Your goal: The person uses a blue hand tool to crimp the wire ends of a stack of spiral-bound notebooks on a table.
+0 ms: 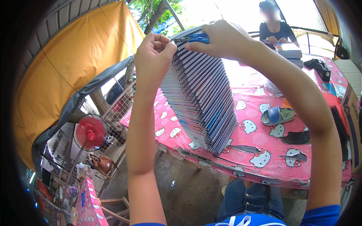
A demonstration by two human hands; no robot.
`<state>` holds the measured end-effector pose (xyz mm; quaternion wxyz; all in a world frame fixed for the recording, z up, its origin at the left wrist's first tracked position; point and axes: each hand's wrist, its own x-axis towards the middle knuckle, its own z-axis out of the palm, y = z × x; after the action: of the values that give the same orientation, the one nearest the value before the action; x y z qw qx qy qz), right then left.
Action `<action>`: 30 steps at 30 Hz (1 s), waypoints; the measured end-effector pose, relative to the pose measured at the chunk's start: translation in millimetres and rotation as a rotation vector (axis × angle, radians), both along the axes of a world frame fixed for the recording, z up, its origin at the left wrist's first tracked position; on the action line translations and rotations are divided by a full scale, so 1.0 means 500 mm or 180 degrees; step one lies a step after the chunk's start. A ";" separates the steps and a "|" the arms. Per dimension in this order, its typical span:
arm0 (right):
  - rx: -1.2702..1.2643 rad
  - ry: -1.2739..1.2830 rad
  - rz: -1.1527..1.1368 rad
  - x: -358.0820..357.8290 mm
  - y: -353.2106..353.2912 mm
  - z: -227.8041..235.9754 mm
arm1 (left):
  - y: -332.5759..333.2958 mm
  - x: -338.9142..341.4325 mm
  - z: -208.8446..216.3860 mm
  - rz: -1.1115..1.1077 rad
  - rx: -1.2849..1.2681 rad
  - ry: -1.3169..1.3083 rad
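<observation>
A tall stack of spiral-bound notebooks [222, 101] rises from the table in front of me, its dark coils in rows along one side and page edges on the other. At its top, my right hand [224, 39] grips blue-handled pliers [198, 38], their jaws pointing left at the coil end of an upper notebook. My left hand [155, 54] is pinched closed beside the pliers' tip, at the stack's top left corner. What lies between its fingertips is too small to make out.
A pink patterned cloth covers the table [249, 147]. On it lie a blue slipper [277, 115], black scraps [296, 137] and a black stapler-like object [320, 69]. A cardboard box [352, 124] stands at right. Across the table sits a person [277, 32] behind stacked books [288, 52]. A red fan [90, 133] stands left.
</observation>
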<state>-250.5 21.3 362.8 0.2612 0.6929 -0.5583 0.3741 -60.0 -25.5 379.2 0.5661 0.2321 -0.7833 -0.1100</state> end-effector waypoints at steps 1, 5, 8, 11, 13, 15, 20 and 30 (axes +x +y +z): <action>0.0025 -0.0018 0.0002 0.000 0.003 0.002 | 0.002 0.000 0.008 0.0158 -0.0020 -0.0175; 0.0091 -0.0121 0.0046 0.006 0.018 0.009 | 0.010 0.004 0.027 0.0285 0.0143 -0.0451; 0.0002 -0.0209 -0.0007 0.008 0.014 0.002 | 0.008 0.003 0.028 0.0110 0.0287 -0.0356; 0.0010 -0.0416 0.0195 0.001 0.024 -0.020 | 0.009 0.000 0.023 -0.0064 0.0567 -0.0036; 0.0062 -0.0510 0.0351 0.002 0.021 -0.032 | 0.011 0.003 0.019 0.0026 0.0732 0.0049; 0.0113 -0.0530 0.0373 0.008 0.017 -0.038 | 0.011 0.005 0.015 -0.0124 0.0817 0.0178; 0.0354 -0.0515 0.0126 0.030 0.041 -0.020 | 0.016 0.008 0.020 -0.0082 0.0815 0.0073; 0.0377 -0.0500 -0.0101 0.021 0.044 -0.025 | 0.018 0.018 0.015 -0.0196 0.0977 0.0004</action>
<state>-240.2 43.2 350.1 0.1810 0.6668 -0.6091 0.3894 -51.0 -16.3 386.7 0.5208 0.2918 -0.7637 -0.2458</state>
